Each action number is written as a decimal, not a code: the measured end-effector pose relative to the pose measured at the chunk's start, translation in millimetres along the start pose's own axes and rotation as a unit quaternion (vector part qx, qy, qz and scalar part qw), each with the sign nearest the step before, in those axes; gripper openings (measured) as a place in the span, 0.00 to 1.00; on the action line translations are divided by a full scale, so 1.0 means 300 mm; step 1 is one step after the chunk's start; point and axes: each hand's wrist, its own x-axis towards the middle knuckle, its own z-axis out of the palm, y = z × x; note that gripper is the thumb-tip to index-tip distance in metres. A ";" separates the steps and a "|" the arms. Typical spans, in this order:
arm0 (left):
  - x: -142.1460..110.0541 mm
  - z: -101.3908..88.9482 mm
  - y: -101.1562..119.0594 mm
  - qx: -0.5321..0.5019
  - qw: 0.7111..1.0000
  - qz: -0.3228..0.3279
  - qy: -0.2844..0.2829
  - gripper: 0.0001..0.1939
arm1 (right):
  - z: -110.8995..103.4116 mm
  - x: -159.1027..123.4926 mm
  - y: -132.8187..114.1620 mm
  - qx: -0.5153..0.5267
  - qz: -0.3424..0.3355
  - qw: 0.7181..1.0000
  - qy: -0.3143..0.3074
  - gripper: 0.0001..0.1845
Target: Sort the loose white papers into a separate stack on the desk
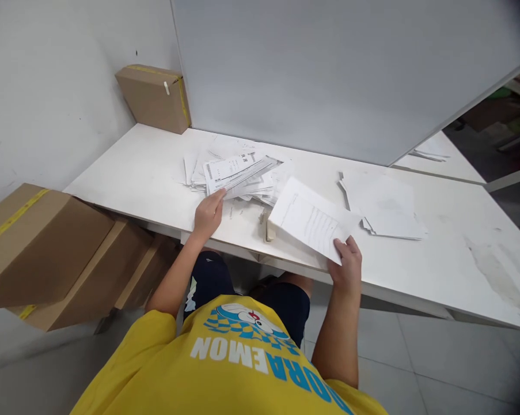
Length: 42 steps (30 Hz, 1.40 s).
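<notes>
My left hand is closed on the near edge of a slim bundle of printed papers, tilted over a loose paper pile on the table. In my right hand, the thumb and fingers pinch the near right corner of a white sheet with faint lines on it. Whether it is one sheet or more, I cannot tell. The sheet slants above the table's front edge, its far left part over a small beige object that is mostly covered.
A stack of white papers lies to the right on the white table. At the back left corner stands a taped cardboard box. Larger cardboard boxes sit left of the table. A grey panel rises along the back.
</notes>
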 end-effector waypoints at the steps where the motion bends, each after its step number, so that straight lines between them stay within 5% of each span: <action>1: -0.010 -0.002 0.037 -0.012 1.000 0.027 0.008 0.20 | 0.002 -0.017 -0.011 -0.020 0.022 0.999 -0.020 0.21; 4: -0.057 -0.001 0.147 -0.043 0.989 0.141 -0.017 0.21 | 0.012 -0.077 -0.045 -0.079 0.076 0.990 -0.086 0.27; 9: -0.153 0.023 0.237 -0.036 0.948 0.256 -0.184 0.21 | 0.020 -0.145 -0.043 -0.082 0.102 0.984 -0.125 0.31; 14: -0.213 0.038 0.223 -0.006 0.928 0.249 -0.276 0.21 | 0.037 -0.170 -0.006 -0.042 0.104 0.989 -0.099 0.29; 17: -0.227 0.035 0.212 -0.002 0.926 0.223 -0.303 0.21 | 0.051 -0.186 -0.017 -0.003 0.117 0.984 -0.132 0.36; 20: -0.236 0.032 0.208 -0.025 0.929 0.194 -0.314 0.21 | 0.057 -0.194 -0.029 -0.019 0.112 0.983 -0.142 0.32; 25: -0.254 0.031 0.207 -0.056 0.945 0.133 -0.294 0.22 | 0.068 -0.196 -0.021 -0.057 0.059 0.987 -0.135 0.28; 30: -0.249 0.048 0.245 -0.080 0.973 -0.071 -0.204 0.33 | 0.106 -0.202 -0.036 -0.077 -0.067 0.989 -0.111 0.22; 35: -0.201 0.071 0.307 -0.186 0.944 -0.240 -0.131 0.40 | 0.149 -0.181 -0.048 -0.058 -0.153 0.984 -0.074 0.17; 38: -0.148 0.074 0.345 -0.257 0.929 -0.255 -0.076 0.34 | 0.145 -0.157 -0.068 -0.045 -0.185 0.981 -0.040 0.16; 42: -0.053 0.093 0.433 -0.303 0.932 -0.192 -0.055 0.28 | 0.062 -0.119 -0.119 -0.038 -0.238 0.970 0.040 0.14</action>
